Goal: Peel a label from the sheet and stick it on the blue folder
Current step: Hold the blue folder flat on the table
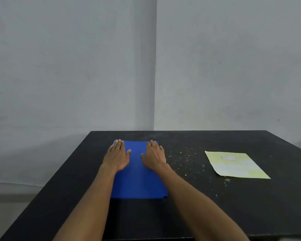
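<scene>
The blue folder lies flat on the black table, left of centre. My left hand rests palm down on the folder's far left corner, fingers straight and together. A small white edge shows just beside its fingertips; I cannot tell what it is. My right hand lies flat on the folder's far right part, palm down. Neither hand holds anything. The label sheet, pale yellow-green with a small white label near its top, lies on the table to the right, well apart from both hands.
White specks and scratches dot the tabletop between the folder and the sheet. The table's far edge meets a grey wall corner. Its left edge runs diagonally down to the left, with floor beyond.
</scene>
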